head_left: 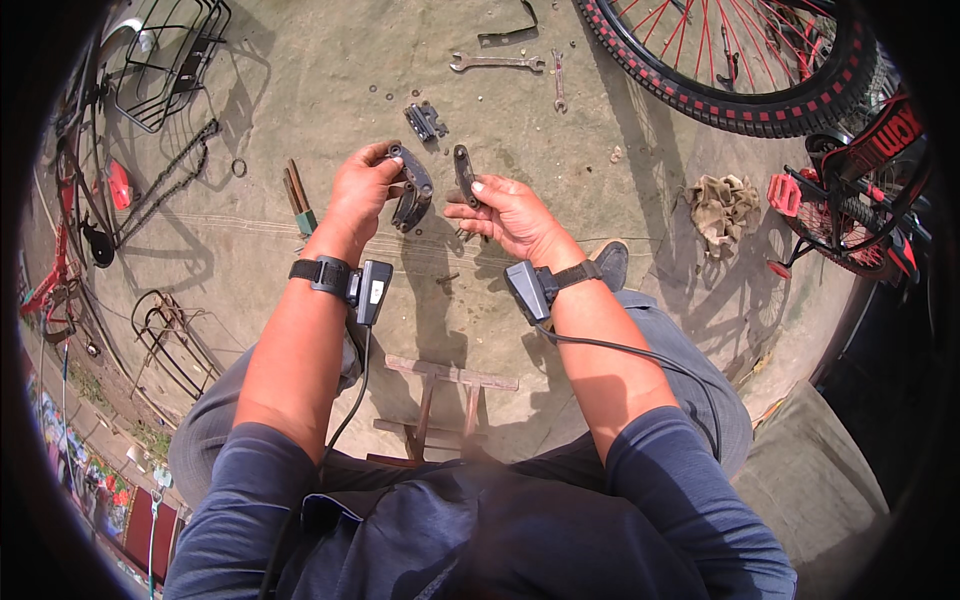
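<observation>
My left hand is closed on a dark, curved metal bracket with round holes at its ends, the thumb pressed against its side. In my right hand, between thumb and fingers, a dark narrow metal link stands nearly upright, with a hole at its far end. The two parts are held apart, a short gap between them. Just beyond them, on the ground, lies a black ridged metal part. Near my left wrist rests a tool with a green end and brown rods.
An open-end wrench and a smaller wrench lie at the far side. A wheel with red spokes is at far right, near a crumpled rag. Wire racks and a chain are left; a wooden stool is near.
</observation>
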### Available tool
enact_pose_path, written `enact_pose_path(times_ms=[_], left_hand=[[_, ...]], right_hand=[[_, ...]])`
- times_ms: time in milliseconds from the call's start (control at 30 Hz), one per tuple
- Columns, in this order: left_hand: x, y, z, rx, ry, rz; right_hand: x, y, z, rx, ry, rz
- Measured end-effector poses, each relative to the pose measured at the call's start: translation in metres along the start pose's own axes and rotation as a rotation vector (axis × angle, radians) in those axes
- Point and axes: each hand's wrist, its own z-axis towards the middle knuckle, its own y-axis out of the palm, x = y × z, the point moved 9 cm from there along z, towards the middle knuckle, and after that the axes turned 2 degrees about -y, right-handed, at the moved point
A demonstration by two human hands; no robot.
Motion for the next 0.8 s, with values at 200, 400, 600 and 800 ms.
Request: enact_pose_path(times_ms=[200, 400, 600, 800], left_hand=[[0.009, -0.035, 0.013, 0.163, -0.015, 0.037], [0.020, -0.052, 0.018, 0.212, 0.005, -0.071], [0.019, -0.045, 0.017, 0.154, 0.000, -0.140], [0.012, -0.030, 0.014, 0.085, -0.031, -0.147]], right_hand=[[0.000, -0.004, 0.004, 0.004, -0.012, -0.012], [-0.002, -0.010, 0.005, 0.083, -0.030, -0.106], [-0.003, -0.019, 0.010, 0.161, -0.066, -0.110], [-0.009, -0.052, 0.013, 0.375, -0.058, -0.198]])
